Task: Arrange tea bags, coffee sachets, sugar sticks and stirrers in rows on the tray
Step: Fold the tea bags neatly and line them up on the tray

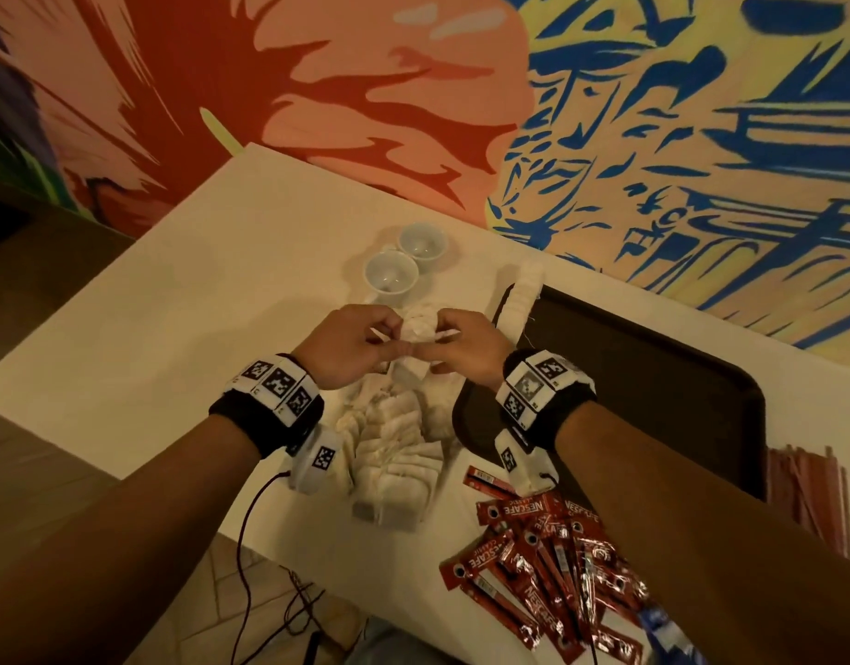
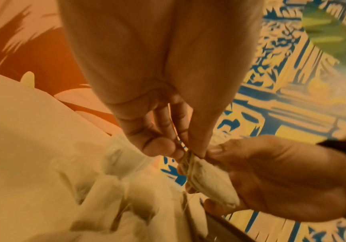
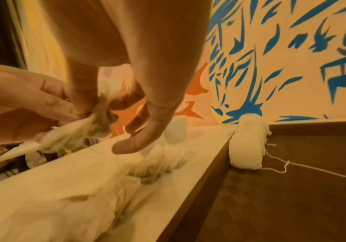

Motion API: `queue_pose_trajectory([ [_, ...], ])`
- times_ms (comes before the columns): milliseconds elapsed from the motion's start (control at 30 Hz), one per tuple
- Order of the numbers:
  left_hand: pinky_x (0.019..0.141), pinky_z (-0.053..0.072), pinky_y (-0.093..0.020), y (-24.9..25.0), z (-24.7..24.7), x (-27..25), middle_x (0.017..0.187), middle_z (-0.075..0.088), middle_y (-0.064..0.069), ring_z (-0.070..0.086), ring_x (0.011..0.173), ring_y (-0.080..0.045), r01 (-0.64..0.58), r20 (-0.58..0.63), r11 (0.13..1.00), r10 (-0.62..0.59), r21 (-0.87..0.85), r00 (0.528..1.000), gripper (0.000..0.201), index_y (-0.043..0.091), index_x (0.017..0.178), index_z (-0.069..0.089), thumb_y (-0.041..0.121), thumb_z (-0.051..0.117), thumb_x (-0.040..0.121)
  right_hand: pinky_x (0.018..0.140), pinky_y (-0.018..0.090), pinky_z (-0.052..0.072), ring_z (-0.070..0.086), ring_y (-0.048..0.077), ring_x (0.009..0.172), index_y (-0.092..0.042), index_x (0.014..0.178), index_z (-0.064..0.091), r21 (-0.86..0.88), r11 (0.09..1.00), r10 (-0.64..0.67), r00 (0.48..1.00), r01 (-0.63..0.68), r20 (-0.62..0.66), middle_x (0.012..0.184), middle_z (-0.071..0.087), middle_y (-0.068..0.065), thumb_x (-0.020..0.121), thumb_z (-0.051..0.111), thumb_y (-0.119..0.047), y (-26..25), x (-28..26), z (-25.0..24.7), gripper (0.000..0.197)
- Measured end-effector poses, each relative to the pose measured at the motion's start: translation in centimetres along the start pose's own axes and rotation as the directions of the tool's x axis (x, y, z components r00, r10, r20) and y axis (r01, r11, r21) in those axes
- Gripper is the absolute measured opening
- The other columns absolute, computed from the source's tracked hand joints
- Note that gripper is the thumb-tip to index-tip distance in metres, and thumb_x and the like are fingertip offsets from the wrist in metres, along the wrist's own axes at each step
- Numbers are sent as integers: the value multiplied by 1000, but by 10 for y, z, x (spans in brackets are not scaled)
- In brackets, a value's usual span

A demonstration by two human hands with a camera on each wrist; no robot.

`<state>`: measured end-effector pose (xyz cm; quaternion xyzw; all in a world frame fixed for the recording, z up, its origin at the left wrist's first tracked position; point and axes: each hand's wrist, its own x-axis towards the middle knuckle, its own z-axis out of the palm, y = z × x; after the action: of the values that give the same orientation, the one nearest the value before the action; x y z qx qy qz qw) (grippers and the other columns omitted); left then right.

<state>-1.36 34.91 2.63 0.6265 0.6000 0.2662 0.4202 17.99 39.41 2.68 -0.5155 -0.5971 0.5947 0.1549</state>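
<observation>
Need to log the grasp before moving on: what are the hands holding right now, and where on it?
A tea bag: the right hand cups its body, and the left hand pinches the string wound round its top end.

2 white cups (image 1: 406, 264), white table (image 1: 183, 290), painted wall (image 1: 653, 112)

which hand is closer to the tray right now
Right. The right hand hangs by the dark tray's left rim; the left hand is further left, over the table.
</observation>
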Motion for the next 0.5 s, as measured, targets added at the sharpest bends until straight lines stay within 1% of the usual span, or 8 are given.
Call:
queue_pose_trajectory([
  [67,62,46,-20,14,-6,-9,84,69,4,60,68,-8,-18,3,994,19,-110,1000,10,8,91,68,16,74,90,79,35,60,69,18,88,-4,106,66,90,995,-35,999,32,33,96,70,6,86,79,-12,-13,-15,-6,25],
  [133,61,49,-23,26,-8,-16,78,69,6,61,68,-9,-46,6,985,48,-168,999,4,9,91,70,13,70,93,74,35,62,69,22,89,0,112,66,129,989,-75,996,70,39,101,70,12,90,75,-8,-22,-31,-12,25],
  [200,61,52,-26,33,-10,-21,87,75,-1,63,71,-11,-76,-14,981,75,-178,997,9,9,98,73,14,66,96,69,35,61,68,28,93,-8,107,69,167,983,-82,997,79,11,108,71,14,93,67,-4,-25,-46,-18,14],
  [267,63,54,-28,31,-13,-22,94,76,-3,65,72,-12,-82,-56,986,75,-147,996,12,10,104,73,16,63,98,60,33,57,64,35,89,-9,101,70,233,970,-64,997,72,-39,111,73,15,96,57,-2,-24,-61,-24,16],
  [333,62,55,-30,19,-18,-19,95,75,-2,66,70,-10,-37,-74,997,32,-69,997,10,14,104,72,17,64,98,49,31,48,59,36,78,-5,100,65,311,948,-48,996,70,-79,108,74,17,95,47,-1,-20,-75,-31,19],
  [400,64,54,-30,3,-22,-16,97,72,-1,65,69,-7,39,-58,999,-37,33,998,9,20,103,71,19,65,97,52,31,43,57,31,73,-2,105,56,366,929,-8,994,49,-113,98,75,16,93,43,-2,-12,-85,-39,17],
  [433,67,54,-30,-6,-24,-14,100,71,0,65,73,-7,80,-42,991,-76,111,996,9,21,104,71,22,66,97,55,33,42,57,27,72,-1,110,52,382,923,12,992,39,-129,89,74,16,93,42,-3,-9,-89,-41,20],
  [500,74,50,-29,-20,-24,-11,106,67,2,65,86,-16,161,7,933,-173,321,985,17,21,110,69,28,67,95,53,32,42,55,24,65,3,123,49,418,908,39,989,23,-140,74,67,14,94,40,-6,-1,-96,-45,32],
])
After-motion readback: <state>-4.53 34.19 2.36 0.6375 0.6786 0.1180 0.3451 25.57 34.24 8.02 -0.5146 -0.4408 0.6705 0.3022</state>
